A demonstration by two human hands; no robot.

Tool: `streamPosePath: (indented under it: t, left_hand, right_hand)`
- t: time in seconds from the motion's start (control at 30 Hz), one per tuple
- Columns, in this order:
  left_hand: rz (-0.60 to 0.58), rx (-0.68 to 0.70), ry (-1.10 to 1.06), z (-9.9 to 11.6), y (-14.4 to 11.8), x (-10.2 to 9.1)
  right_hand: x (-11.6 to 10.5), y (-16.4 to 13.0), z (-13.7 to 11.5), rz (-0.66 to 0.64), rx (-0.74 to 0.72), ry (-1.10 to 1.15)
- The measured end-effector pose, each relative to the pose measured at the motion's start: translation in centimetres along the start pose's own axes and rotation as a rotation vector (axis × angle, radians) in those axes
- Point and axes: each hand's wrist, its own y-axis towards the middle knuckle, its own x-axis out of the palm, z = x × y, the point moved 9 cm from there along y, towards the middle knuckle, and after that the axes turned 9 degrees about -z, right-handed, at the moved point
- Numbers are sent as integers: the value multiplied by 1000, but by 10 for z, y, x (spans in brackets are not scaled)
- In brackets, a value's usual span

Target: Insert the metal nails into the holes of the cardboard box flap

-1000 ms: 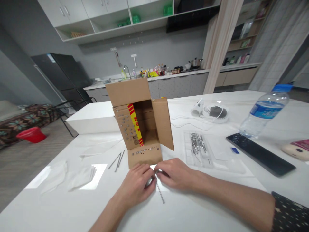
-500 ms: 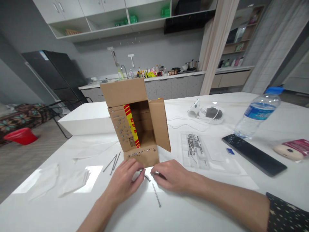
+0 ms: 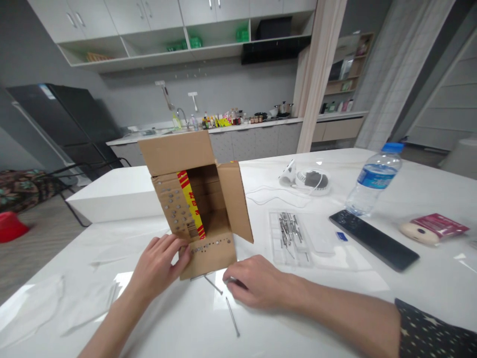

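Note:
An open cardboard box (image 3: 177, 154) stands on the white table, with nail heads dotting its left panel and lower flap (image 3: 208, 266). My left hand (image 3: 156, 268) is at that flap's left edge, thumb and index finger closed over the cardboard. Just right of the flap, my right hand (image 3: 257, 281) rests on the table with curled fingers. A thin grey metal piece, seemingly a nail, shows between its thumb and index finger. One loose nail (image 3: 213, 285) lies before the flap; another long nail (image 3: 233, 317) lies closer to me.
Right of the box sits a clear plastic case (image 3: 278, 253) full of nails. Further right are a black phone-like slab (image 3: 372, 241), a water bottle (image 3: 368, 186) and a maroon packet (image 3: 439, 223). A white round device (image 3: 322, 186) with a cable lies behind. Thin white sheets (image 3: 33, 308) lie left.
My left hand has moved left, away from the nail in front, to the flap's left edge. The right hand stays in much the same pose. The whole view has shifted.

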Motion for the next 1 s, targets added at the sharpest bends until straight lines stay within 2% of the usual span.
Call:
streamPosePath:
  t: [0.33, 0.83, 1.0]
  left_hand:
    - [-126, -149, -68, -2, -12, 17]
    - [-127, -157, -104, 0, -12, 22]
    - [-138, -112, -159, 12, -6, 9]
  right_hand:
    - [-2, 0, -2, -9, -7, 25]
    - [3, -1, 1, -8, 2, 13]
    - [3, -1, 1, -16, 7, 9]
